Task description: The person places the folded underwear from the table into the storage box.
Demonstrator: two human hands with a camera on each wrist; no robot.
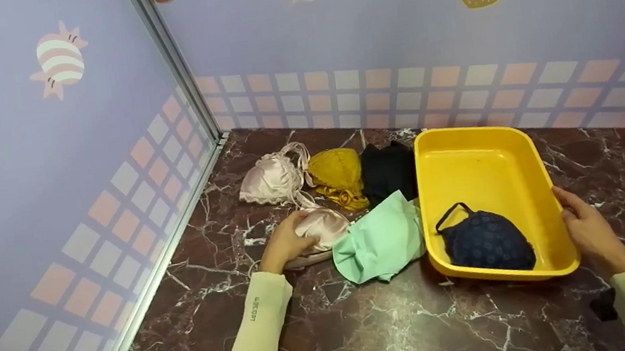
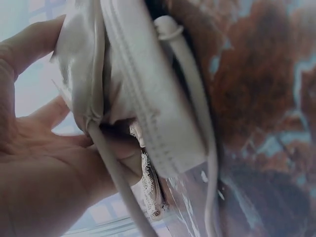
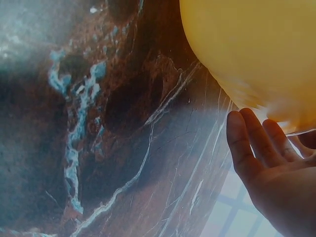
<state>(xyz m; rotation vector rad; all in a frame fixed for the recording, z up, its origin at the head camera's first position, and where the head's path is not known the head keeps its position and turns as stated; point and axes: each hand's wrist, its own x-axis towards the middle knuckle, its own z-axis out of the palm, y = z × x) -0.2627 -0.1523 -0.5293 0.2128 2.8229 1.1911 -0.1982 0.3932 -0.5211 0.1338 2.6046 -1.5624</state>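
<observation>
A pale pink satin bra lies on the marbled tabletop, one cup gripped by my left hand. Up close in the left wrist view, the thumb and fingers hold the bra's satin cup, with thin straps hanging beside it. My right hand touches the outer right side of a yellow plastic tub. Its fingers look fairly straight against the tub wall in the right wrist view. Inside the tub, near its front, sits a dark navy bra with one strap looped up.
Left of the tub lie a mint green garment, a black garment, a mustard lace bra and another pale pink bra with lace trim. Patterned wall panels border the back and left of the table.
</observation>
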